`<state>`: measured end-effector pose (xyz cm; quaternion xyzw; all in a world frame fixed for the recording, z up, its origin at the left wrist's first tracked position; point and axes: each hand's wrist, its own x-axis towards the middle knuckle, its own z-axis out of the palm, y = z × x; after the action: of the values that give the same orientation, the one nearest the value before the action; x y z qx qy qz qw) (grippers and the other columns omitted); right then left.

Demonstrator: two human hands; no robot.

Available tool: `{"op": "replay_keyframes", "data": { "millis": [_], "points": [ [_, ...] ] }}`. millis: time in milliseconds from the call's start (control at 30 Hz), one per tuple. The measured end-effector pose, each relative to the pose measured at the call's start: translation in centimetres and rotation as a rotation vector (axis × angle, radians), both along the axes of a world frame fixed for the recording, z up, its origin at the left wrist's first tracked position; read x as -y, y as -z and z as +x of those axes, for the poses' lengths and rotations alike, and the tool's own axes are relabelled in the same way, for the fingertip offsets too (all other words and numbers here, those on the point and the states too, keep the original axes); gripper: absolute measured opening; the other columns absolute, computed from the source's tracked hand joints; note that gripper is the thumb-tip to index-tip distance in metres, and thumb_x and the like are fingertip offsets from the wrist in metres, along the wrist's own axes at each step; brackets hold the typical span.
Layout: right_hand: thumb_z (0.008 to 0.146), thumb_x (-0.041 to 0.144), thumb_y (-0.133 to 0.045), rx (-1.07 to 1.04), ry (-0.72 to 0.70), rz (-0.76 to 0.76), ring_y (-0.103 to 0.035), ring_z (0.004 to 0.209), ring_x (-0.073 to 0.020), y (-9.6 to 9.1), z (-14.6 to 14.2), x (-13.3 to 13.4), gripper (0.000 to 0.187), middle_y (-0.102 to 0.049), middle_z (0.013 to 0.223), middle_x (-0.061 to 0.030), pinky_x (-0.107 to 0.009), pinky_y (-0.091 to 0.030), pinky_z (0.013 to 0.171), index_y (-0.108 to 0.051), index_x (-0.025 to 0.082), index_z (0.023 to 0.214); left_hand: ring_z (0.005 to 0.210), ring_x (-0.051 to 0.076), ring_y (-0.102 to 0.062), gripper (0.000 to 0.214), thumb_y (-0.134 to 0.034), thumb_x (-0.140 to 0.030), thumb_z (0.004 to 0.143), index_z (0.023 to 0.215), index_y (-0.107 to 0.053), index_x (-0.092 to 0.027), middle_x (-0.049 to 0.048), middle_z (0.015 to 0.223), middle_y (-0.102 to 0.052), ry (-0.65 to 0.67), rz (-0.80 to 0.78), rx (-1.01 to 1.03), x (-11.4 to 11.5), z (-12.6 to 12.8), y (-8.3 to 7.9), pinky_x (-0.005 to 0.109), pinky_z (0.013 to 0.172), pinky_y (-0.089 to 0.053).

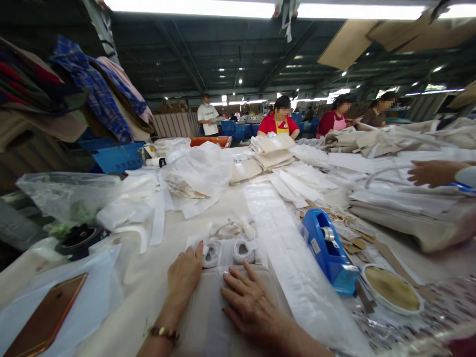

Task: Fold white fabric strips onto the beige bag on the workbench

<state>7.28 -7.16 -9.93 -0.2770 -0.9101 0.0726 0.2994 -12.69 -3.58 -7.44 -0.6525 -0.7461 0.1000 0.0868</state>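
Observation:
In front of me lies a flat beige fabric bag, with white rolled-up straps at its far edge: a left coil and a right coil. My left hand rests at the bag's upper left corner. Its fingers stretch forward beside the left coil. My right hand lies flat on the bag just below the right coil, fingers spread. Neither hand grips anything. To the right of the bag runs a long strip of clear plastic sleeves.
A blue tape dispenser and a round dish with a tan pad stand at right. A phone lies at left. Plastic bags and fabric stacks cover the far table. Another person's hand reaches in at right; several people work beyond.

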Motion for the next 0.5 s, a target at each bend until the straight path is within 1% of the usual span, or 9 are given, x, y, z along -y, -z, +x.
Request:
{"op": "replay_keyframes", "data": {
  "millis": [67, 133, 200, 267, 300, 367, 400, 433, 500],
  "points": [
    [0.088, 0.024, -0.048, -0.113, 0.07, 0.057, -0.052, 0.116, -0.0211, -0.6, 1.2, 0.5, 0.022, -0.063, 0.118, -0.0048, -0.047, -0.036, 0.105, -0.057, 0.021, 0.108, 0.089, 0.027, -0.06, 0.048, -0.021, -0.007, 0.092, 0.136, -0.036, -0.015, 0.0141, 0.107, -0.058, 0.003, -0.035, 0.01, -0.1, -0.5, -0.1, 0.04, 0.071, -0.055],
    [0.084, 0.016, -0.05, -0.211, 0.195, 0.124, -0.056, 0.106, -0.0197, -1.5, 3.6, 0.8, 0.025, -0.064, 0.112, -0.0074, -0.039, -0.047, 0.092, -0.057, 0.019, 0.107, 0.091, 0.027, -0.06, 0.049, -0.021, -0.005, 0.091, 0.137, -0.035, -0.013, 0.0155, 0.11, -0.058, 0.004, -0.066, 0.023, -0.1, -0.7, -0.5, 0.041, 0.075, -0.054],
    [0.083, 0.013, -0.051, -0.285, 0.361, 0.188, -0.058, 0.099, -0.0184, -2.2, 7.0, 0.9, 0.026, -0.065, 0.106, -0.0084, -0.035, -0.05, 0.083, -0.058, 0.019, 0.107, 0.093, 0.027, -0.06, 0.051, -0.017, -0.004, 0.09, 0.138, -0.034, -0.011, 0.0167, 0.114, -0.057, 0.009, -0.091, 0.04, -0.1, -0.7, -0.9, 0.043, 0.08, -0.052],
    [0.084, 0.016, -0.051, -0.339, 0.556, 0.197, -0.059, 0.096, -0.0182, -2.9, 11.1, 0.4, 0.023, -0.065, 0.102, -0.0078, -0.035, -0.05, 0.082, -0.061, 0.021, 0.104, 0.097, 0.027, -0.059, 0.055, -0.01, -0.002, 0.088, 0.138, -0.032, -0.009, 0.0176, 0.119, -0.055, 0.026, -0.122, 0.056, -0.1, -0.8, -1.2, 0.045, 0.085, -0.05],
    [0.085, 0.02, -0.051, -0.369, 0.644, 0.177, -0.06, 0.095, -0.0187, -3.2, 13.1, -0.1, 0.02, -0.066, 0.101, -0.0076, -0.036, -0.05, 0.083, -0.063, 0.022, 0.101, 0.099, 0.027, -0.059, 0.058, -0.007, 0.001, 0.087, 0.139, -0.03, -0.008, 0.0179, 0.121, -0.054, 0.037, -0.141, 0.057, -0.2, -1.0, -1.0, 0.045, 0.087, -0.048],
    [0.085, 0.028, -0.05, -0.427, 0.778, 0.105, -0.06, 0.094, -0.0207, -3.8, 16.8, -1.4, 0.019, -0.066, 0.099, -0.0087, -0.039, -0.05, 0.084, -0.065, 0.022, 0.095, 0.104, 0.025, -0.058, 0.062, -0.003, 0.004, 0.084, 0.139, -0.029, -0.008, 0.0181, 0.125, -0.053, 0.073, -0.159, 0.052, -0.5, -1.9, 0.0, 0.043, 0.092, -0.046],
    [0.085, 0.032, -0.049, -0.446, 0.82, 0.06, -0.06, 0.095, -0.0219, -4.2, 18.3, -2.3, 0.022, -0.066, 0.098, -0.0096, -0.041, -0.049, 0.086, -0.066, 0.021, 0.092, 0.106, 0.025, -0.057, 0.064, -0.004, 0.005, 0.082, 0.139, -0.03, -0.008, 0.0176, 0.127, -0.052, 0.091, -0.155, 0.041, -0.7, -2.7, 1.0, 0.042, 0.094, -0.045],
    [0.084, 0.035, -0.048, -0.455, 0.846, 0.015, -0.06, 0.095, -0.0228, -4.7, 19.5, -3.4, 0.025, -0.066, 0.098, -0.0104, -0.042, -0.048, 0.087, -0.067, 0.02, 0.09, 0.108, 0.024, -0.056, 0.064, -0.006, 0.005, 0.082, 0.139, -0.032, -0.01, 0.0166, 0.128, -0.051, 0.109, -0.134, 0.03, -1.0, -3.6, 2.3, 0.04, 0.095, -0.045],
    [0.082, 0.038, -0.045, -0.436, 0.857, -0.069, -0.06, 0.093, -0.0232, -5.6, 20.9, -5.6, 0.029, -0.067, 0.096, -0.0113, -0.041, -0.048, 0.086, -0.067, 0.018, 0.086, 0.113, 0.022, -0.053, 0.064, -0.012, 0.006, 0.081, 0.137, -0.036, -0.013, 0.0135, 0.131, -0.05, 0.134, -0.072, -0.001, -1.7, -5.7, 5.3, 0.038, 0.098, -0.043]
  ]
}}
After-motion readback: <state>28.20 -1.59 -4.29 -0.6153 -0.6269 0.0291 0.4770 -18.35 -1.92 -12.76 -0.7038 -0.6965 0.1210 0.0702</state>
